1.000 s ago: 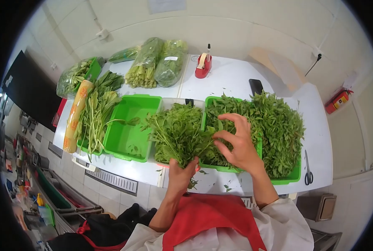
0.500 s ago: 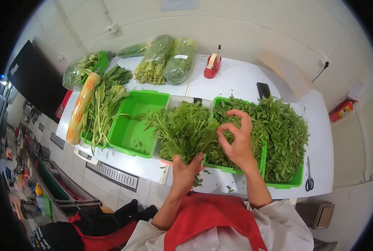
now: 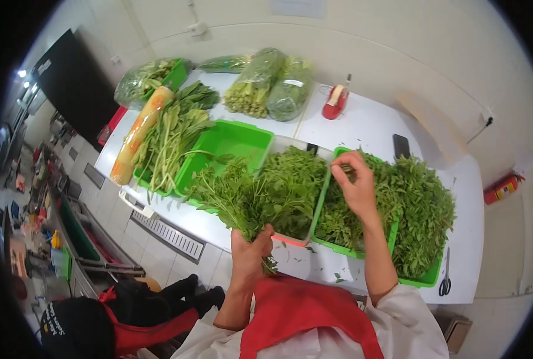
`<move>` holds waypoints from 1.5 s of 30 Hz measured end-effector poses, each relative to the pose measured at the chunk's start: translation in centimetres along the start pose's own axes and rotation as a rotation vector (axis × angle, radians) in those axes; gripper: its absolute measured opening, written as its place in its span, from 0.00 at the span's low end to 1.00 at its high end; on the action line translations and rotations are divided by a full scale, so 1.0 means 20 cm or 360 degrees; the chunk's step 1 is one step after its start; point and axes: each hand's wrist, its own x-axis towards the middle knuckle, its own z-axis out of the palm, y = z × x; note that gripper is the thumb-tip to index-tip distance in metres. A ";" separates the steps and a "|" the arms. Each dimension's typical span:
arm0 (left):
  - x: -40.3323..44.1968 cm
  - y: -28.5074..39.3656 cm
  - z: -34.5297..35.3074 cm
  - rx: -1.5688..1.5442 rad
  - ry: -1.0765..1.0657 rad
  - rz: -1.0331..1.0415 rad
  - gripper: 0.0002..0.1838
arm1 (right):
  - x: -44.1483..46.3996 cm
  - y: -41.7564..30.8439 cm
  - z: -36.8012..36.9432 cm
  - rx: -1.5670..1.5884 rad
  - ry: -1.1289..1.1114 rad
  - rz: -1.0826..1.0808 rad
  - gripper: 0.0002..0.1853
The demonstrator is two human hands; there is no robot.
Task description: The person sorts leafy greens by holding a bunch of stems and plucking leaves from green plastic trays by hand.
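Note:
My left hand [image 3: 249, 248] is closed round the stems of a bunch of leafy greens [image 3: 242, 194], whose leaves spread over the edge between the green tray [image 3: 233, 139] and the white tray. Loose greens [image 3: 293, 185] fill the white tray [image 3: 285, 142]. My right hand [image 3: 356, 182] is raised over the green tray of leaves [image 3: 344, 224], its thumb and fingertips bent close together; whether anything small is between them I cannot make out. Further right, a tall heap of leaves [image 3: 425, 218] covers another green tray [image 3: 428, 280].
Bagged vegetables [image 3: 257, 87], a yellow roll [image 3: 140, 134] and long-stemmed greens [image 3: 179, 134] lie at the left. A red tape dispenser [image 3: 336, 102], phone [image 3: 401, 146] and scissors [image 3: 446, 275] are on the table. A co-worker in a black cap [image 3: 78, 329] is at lower left.
My left hand has carried the bunch left, partly over the green tray, uncovering greens in the white tray. My right hand has drawn away from the bunch. The camera view has turned left.

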 end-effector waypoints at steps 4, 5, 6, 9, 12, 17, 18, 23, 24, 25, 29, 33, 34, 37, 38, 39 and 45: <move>0.00 0.02 -0.08 -0.0053 0.0072 0.0031 0.10 | 0.09 0.03 0.27 -0.0404 -0.0327 -0.0280 0.07; 0.00 0.02 -0.09 -0.0061 0.0073 0.0020 0.10 | 0.08 0.01 0.32 -0.0643 -0.0024 -0.0506 0.09; 0.01 0.02 -0.10 -0.0061 0.0082 0.0028 0.10 | 0.07 -0.05 0.32 -0.0635 -0.0031 -0.0512 0.09; 0.01 0.00 -0.10 -0.0068 0.0073 0.0065 0.09 | -0.03 -0.20 0.26 -0.0285 0.0276 -0.0633 0.12; 0.03 0.00 -0.07 -0.0030 0.0061 0.0067 0.10 | -0.15 -0.36 0.26 -0.0652 -0.0149 -0.1045 0.10; 0.03 0.00 -0.02 0.0065 -0.0057 0.0035 0.11 | -0.18 -0.31 0.28 -0.0930 -0.0274 -0.1113 0.09; 0.03 0.00 -0.01 0.0069 -0.0065 0.0028 0.11 | -0.17 -0.30 0.27 -0.0897 -0.0340 -0.1113 0.10; 0.03 0.00 0.03 0.0105 -0.0031 0.0015 0.11 | -0.14 -0.27 0.24 -0.0954 -0.0412 -0.1125 0.11; 0.03 -0.01 0.03 0.0105 -0.0032 0.0016 0.11 | -0.14 -0.26 0.24 -0.0965 -0.0423 -0.1124 0.11; 0.03 -0.01 0.02 0.0050 -0.0066 0.0002 0.11 | -0.14 -0.27 0.24 -0.0965 -0.0422 -0.1125 0.11; 0.02 -0.03 0.04 -0.0043 -0.0005 -0.0024 0.12 | -0.12 -0.21 0.26 -0.1058 -0.0054 -0.1122 0.10; -0.02 -0.03 0.01 -0.0027 0.0046 0.0016 0.11 | 0.05 -0.14 0.17 -0.0747 0.0397 -0.0673 0.06; -0.01 -0.04 -0.01 -0.0052 0.0068 0.0004 0.11 | 0.08 -0.12 0.17 -0.0736 0.0393 -0.0666 0.06; 0.00 -0.05 -0.04 -0.0079 0.0068 0.0008 0.11 | 0.10 -0.07 0.22 -0.0551 -0.0304 -0.0422 0.15; 0.01 -0.05 -0.04 -0.0088 0.0044 0.0027 0.12 | 0.08 -0.08 0.24 -0.0551 -0.0306 -0.0433 0.15; 0.02 -0.04 -0.04 -0.0090 0.0046 0.0035 0.12 | 0.06 -0.12 0.26 -0.0474 -0.0215 -0.0412 0.17; 0.06 -0.07 0.01 -0.0025 -0.0015 0.0035 0.07 | -0.23 -0.27 0.22 -0.0237 0.0121 -0.0699 0.09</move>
